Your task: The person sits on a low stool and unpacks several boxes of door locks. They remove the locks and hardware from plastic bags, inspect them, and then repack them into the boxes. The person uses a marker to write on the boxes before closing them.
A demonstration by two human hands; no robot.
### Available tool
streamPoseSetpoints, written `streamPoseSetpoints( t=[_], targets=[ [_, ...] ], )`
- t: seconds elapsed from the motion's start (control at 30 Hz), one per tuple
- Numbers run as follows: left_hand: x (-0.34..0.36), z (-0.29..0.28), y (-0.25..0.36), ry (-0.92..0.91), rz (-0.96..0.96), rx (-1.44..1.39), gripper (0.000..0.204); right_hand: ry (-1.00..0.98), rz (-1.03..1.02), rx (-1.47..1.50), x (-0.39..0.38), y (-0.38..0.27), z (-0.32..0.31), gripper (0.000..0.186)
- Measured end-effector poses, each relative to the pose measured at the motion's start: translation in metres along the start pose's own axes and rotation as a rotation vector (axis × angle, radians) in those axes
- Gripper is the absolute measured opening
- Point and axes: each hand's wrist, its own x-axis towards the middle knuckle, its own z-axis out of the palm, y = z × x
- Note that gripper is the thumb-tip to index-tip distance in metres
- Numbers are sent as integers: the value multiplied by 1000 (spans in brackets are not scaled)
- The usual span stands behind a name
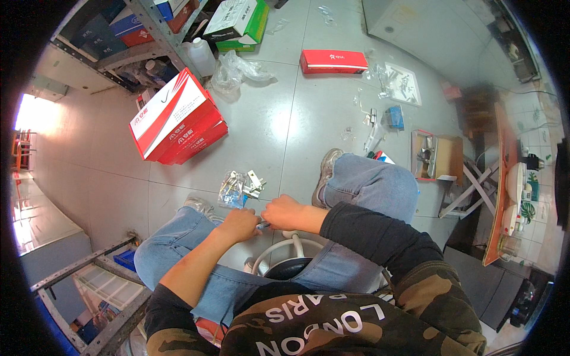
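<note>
My left hand [240, 225] and my right hand [284, 212] meet above my knees, fingers closed. Between their fingertips is a small grey metallic piece [263, 225], mostly covered, so its kind does not show. Just beyond my hands, a clear plastic bag [230, 193] with metal parts lies on the floor. Several silvery metal fittings [255, 184] lie at its right side, and something blue shows in the bag.
Red and white boxes [178, 121] are stacked at the left beside a metal shelf [157, 29]. Farther off lie a crumpled plastic bag [231, 74] and a long red box [333, 62]. An open box with metal hardware [426, 155] stands right, near a folding stand [472, 190].
</note>
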Motion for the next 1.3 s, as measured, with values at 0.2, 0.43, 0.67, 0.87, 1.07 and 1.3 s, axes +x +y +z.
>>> streamPoseSetpoints(
  t=[0.2,0.43,0.67,0.87,1.07,1.3],
  targets=[
    [1,2,-2,38,7,-7,29,16,-4,-11,0,-1,0,18],
    [1,3,-2,42,7,9,28,-31,-9,-4,1,-1,-2,28],
    [1,4,-3,64,39,-3,29,-14,5,-9,1,0,1,26],
    [2,4,-3,56,30,-18,29,7,3,-34,0,0,-1,20],
    [1,2,-2,39,31,20,27,22,-18,-2,-1,0,-1,26],
    [0,0,0,29,20,15,27,21,-5,1,0,0,0,24]
  ],
)
